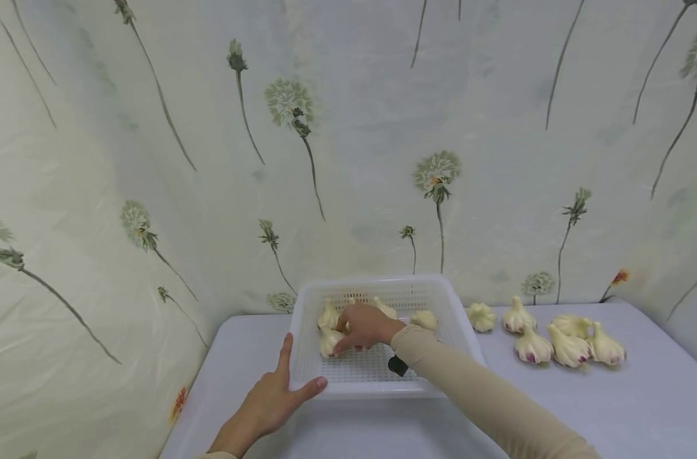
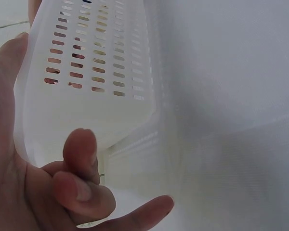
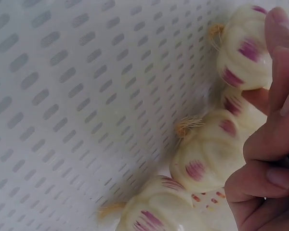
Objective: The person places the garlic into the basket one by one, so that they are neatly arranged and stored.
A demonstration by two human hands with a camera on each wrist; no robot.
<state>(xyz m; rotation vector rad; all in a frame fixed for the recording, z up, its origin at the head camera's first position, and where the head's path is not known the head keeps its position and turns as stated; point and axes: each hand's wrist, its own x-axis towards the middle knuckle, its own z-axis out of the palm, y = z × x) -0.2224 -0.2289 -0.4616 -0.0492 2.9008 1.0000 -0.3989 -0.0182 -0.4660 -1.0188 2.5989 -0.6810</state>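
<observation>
A white perforated plastic basket (image 1: pixel 377 387) stands on the table with several garlic bulbs inside. Over its left part, my right hand (image 1: pixel 371 324) pinches a garlic bulb (image 1: pixel 329 343) between thumb and fingers. The right wrist view shows this pale, purple-streaked bulb (image 3: pixel 245 53) at the fingertips, beside other rooted bulbs (image 3: pixel 209 154). My left hand (image 1: pixel 268 398) rests at the basket's front left corner, index finger straight along the side and thumb along the front rim. Its other fingers (image 2: pixel 79 151) hang loosely outside the slotted wall (image 2: pixel 86 108), in the left wrist view.
Several more garlic bulbs (image 1: pixel 569 347) lie in a loose group on the white-covered table (image 1: pixel 641 408), right of the basket. One bulb (image 1: pixel 481 317) sits close to the basket's right wall. A dandelion-printed curtain (image 1: pixel 360 140) hangs behind and along the left.
</observation>
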